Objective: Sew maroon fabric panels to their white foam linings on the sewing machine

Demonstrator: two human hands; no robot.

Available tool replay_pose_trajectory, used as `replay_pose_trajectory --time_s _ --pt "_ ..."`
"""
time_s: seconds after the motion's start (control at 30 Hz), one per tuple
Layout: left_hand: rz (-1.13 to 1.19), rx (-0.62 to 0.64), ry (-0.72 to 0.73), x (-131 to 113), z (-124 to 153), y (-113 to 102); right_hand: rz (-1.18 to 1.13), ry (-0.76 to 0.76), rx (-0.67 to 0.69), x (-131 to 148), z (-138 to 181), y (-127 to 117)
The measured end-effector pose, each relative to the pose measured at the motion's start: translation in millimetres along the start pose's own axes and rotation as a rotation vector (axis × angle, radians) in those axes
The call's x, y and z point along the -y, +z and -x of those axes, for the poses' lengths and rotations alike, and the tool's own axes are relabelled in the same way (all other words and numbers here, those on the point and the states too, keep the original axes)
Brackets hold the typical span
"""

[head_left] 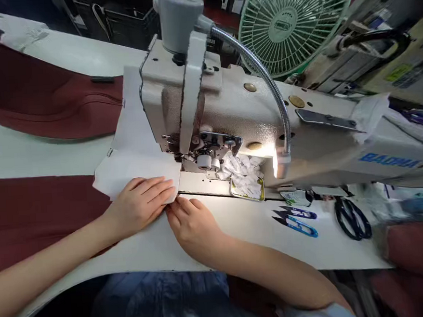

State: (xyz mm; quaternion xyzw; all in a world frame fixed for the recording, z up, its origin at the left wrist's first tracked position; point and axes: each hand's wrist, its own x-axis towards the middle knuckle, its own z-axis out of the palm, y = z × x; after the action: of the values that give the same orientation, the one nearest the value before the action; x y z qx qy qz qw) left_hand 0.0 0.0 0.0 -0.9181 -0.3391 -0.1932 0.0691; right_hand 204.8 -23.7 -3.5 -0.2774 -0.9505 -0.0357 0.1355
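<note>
Maroon fabric point(30, 214) along left edge of table point(245, 233), then white sheet point(134, 144) centre-left, likely light, bendy, best held flat by near corner. Left hand point(138, 204) palm-down on it, fingers extended; right hand point(194, 225) half-curled at that corner, pinch unclear. Rightward: sewing machine point(229, 99) blocking behind, scrap tray point(263, 188), snips point(294, 223), scissors point(350, 216) toward right edge.

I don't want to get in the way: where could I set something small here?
The white tabletop shows bare between the right hand and the blue snips, and in a strip between the upper maroon piece and the lower maroon piece. It's crowded around the left hand on the white sheet and by the sewing machine, where white scraps pile.
</note>
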Motion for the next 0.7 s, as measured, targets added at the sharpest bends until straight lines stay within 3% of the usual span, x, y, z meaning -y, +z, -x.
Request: replay_pose_trajectory --time_s 0.17,0.7 --pt "0.014 -0.025 0.025 14 -8 7 -0.045 0.151 0.022 -1 0 -7" --pt "0.296 -0.127 0.106 54 -25 19 -0.049 0.400 0.098 -22 -12 -10"
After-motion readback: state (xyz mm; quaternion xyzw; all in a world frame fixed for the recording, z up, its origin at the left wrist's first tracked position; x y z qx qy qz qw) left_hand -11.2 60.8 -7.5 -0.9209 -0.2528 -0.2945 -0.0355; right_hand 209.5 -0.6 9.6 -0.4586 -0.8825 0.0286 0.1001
